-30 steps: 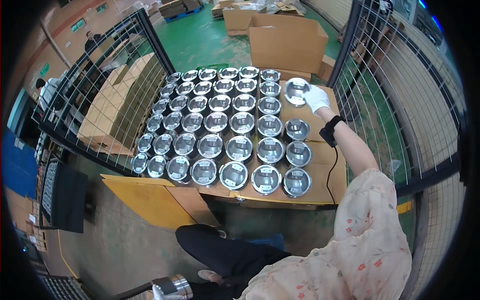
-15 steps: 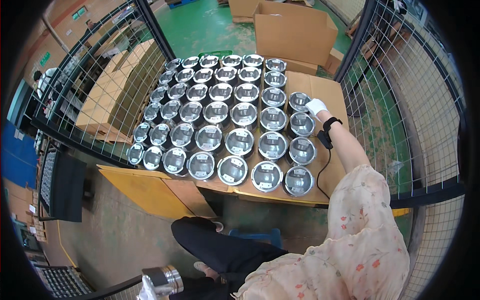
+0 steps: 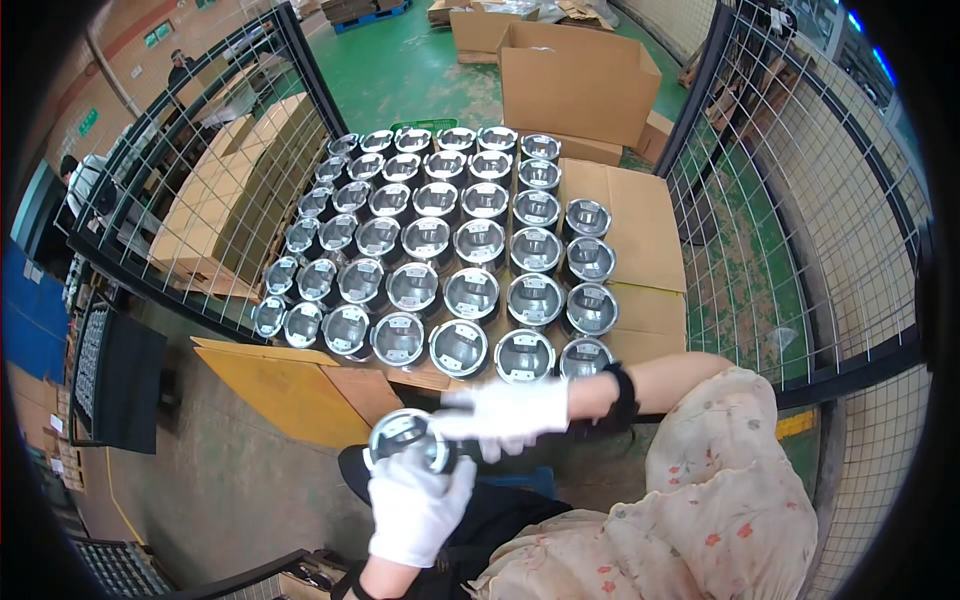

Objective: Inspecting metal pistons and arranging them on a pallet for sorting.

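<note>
My left hand point(image 3: 415, 508), in a white glove, grips a metal piston point(image 3: 402, 432) in front of the table's near edge, its round silvery top facing up. My gloved right hand point(image 3: 512, 412) reaches across from the right, blurred, with its fingers stretched out at the right side of that piston. Whether they touch it I cannot tell. Beyond my hands, several rows of similar pistons point(image 3: 426, 238) stand upright, tops up. The shorter right-hand row ends in a piston point(image 3: 587, 217), and my right wrist overlaps its nearest one.
Cardboard point(image 3: 640, 220) lies under the pistons. Black-framed wire mesh panels stand at the left point(image 3: 215, 170) and right point(image 3: 800, 200). A large open carton point(image 3: 575, 85) sits past the far edge. Two people are in the background left. A yellow board point(image 3: 265, 390) juts out at the near left.
My right hand has come back from the far piston in the right-hand row toward my body. My left hand has raised its piston from the lower left to meet it.
</note>
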{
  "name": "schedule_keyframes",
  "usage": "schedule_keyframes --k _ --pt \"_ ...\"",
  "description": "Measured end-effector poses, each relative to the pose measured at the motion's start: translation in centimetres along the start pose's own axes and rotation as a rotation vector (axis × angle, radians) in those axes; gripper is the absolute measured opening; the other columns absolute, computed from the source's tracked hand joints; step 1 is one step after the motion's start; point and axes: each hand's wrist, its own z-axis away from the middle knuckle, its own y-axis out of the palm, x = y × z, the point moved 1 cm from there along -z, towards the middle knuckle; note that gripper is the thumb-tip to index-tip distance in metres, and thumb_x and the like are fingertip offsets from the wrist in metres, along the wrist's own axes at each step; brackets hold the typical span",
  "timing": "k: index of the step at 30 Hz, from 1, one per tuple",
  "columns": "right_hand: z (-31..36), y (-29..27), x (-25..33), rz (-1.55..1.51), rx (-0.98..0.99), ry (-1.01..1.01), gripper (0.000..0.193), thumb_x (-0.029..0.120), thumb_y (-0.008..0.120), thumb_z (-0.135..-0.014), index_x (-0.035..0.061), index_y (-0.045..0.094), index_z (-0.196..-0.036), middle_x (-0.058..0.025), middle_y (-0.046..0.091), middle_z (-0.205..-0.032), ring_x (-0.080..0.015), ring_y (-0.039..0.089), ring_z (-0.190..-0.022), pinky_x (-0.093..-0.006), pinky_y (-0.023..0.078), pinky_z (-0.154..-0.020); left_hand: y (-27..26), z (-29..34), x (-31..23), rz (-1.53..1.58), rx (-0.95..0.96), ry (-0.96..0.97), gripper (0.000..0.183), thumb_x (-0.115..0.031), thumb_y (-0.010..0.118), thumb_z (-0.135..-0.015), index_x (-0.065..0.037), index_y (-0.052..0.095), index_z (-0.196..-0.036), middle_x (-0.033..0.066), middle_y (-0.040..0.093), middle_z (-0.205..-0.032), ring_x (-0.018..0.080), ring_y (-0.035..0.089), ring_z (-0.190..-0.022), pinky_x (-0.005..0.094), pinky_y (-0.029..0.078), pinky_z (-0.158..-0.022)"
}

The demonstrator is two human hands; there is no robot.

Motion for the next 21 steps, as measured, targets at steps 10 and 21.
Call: schedule_keyframes --k 10,21 --pt "1.1 -0.2 -2.7 0.648 -0.379 -0.194 0.021 0.024 0.054 -0.088 0.0064 0.057 -0.099 -0.0046 0.062 -0.065 -0.0104 0.056 -0.045 -0.0235 0.042 -0.035 0.5 -1.0 -3.2 -0.022 0.216 0.281 0.022 -0.027 0.07 -0.075 -0.01 0.069 -0.089 0.0148 0.056 -0.1 0.0342 0.054 -0.095 0.0568 0.04 -0.09" --pt "18.1 -24.8 15.3 0.822 -1.806 -0.943 0.034 0.018 0.056 -0.082 0.002 0.061 -0.111 -0.0204 0.067 -0.09 -0.031 0.069 -0.075 -0.0415 0.055 -0.068 -9.3 17.0 13.8 -0.677 -0.047 -0.375 0.03 -0.022 0.053 -0.097 0.0 0.067 -0.112 0.0222 0.065 -0.106 0.0345 0.062 -0.102 0.0422 0.048 -0.09"
